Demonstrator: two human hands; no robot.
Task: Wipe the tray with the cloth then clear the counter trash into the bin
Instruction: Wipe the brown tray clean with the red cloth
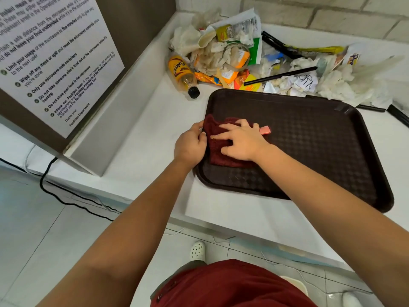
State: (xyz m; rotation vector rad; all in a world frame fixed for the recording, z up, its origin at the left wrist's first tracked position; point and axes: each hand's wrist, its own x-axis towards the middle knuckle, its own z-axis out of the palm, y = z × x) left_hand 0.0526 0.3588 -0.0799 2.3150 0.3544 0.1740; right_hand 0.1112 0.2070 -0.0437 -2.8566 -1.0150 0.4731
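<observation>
Clearly the cloth (pixel 219 140) is soft and limp; your right hand (pixel 241 140) presses it flat, fingers spread, while your left hand (pixel 190 145) pinches its edge at the rim of the stiff tray (pixel 309 138).

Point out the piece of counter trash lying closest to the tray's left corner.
The yellow-labelled bottle, lying on its side, black cap toward the tray.
</observation>
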